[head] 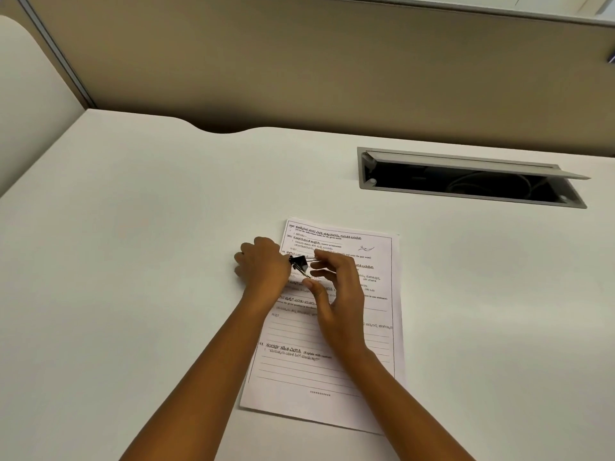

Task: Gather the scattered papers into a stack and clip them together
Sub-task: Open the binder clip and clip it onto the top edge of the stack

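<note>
Clipping a paper stack on a white desk.

Nearest, printed papers [327, 371] lying stacked on the desk [133, 261]; right hand [336, 294] over the sheet, pinching the wire handles of a black binder clip [298, 262] at the stack's left edge; left hand [263, 266] closed at that edge, touching the clip. Farther back, an open cable hatch [466, 178] and a beige partition [332, 61].

Plain white table [133, 227] with a wavy cutout along the back edge, plus a grey cable hatch [466, 179] propped open, cords visible inside. Beige partition wall [299, 68] behind, cream panel [30, 104] on the left.
</note>
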Available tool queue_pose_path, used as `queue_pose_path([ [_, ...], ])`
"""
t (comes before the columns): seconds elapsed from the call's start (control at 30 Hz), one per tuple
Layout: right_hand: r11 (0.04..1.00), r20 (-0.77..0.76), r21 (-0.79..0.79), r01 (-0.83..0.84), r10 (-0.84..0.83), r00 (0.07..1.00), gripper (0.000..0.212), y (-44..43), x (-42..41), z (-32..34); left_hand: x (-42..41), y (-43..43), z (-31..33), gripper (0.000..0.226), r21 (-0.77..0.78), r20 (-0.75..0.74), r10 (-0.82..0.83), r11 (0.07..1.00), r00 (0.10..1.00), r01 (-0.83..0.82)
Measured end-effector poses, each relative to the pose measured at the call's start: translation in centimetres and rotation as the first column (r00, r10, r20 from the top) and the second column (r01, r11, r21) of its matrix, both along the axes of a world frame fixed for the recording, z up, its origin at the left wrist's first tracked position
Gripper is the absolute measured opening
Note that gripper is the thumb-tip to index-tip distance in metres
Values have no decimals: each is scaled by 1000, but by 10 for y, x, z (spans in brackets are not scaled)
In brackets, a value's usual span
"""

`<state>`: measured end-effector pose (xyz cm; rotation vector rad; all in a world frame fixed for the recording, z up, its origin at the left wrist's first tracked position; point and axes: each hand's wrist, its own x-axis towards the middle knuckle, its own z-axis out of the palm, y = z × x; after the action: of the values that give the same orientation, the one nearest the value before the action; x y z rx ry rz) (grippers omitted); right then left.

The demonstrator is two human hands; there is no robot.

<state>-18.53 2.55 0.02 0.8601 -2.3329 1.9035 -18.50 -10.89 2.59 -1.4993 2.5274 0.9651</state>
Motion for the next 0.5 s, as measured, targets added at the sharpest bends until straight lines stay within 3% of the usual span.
queue_pose_path([
  [0.2, 1000, -15, 3, 3, -3, 1000, 37, 1, 0, 0, 6, 0, 5, 35, 58, -192, -1, 998, 981, 12],
  [0.33, 1000, -13, 5, 2, -2, 1000, 36, 1, 0, 0, 6, -1, 10, 43, 105, -224, 45, 994, 974, -22],
  [0.5, 1000, -15, 2, 4, -4, 1000, 36, 1, 0, 0, 6, -3, 6, 33, 159, -250, -27, 985, 968, 69],
])
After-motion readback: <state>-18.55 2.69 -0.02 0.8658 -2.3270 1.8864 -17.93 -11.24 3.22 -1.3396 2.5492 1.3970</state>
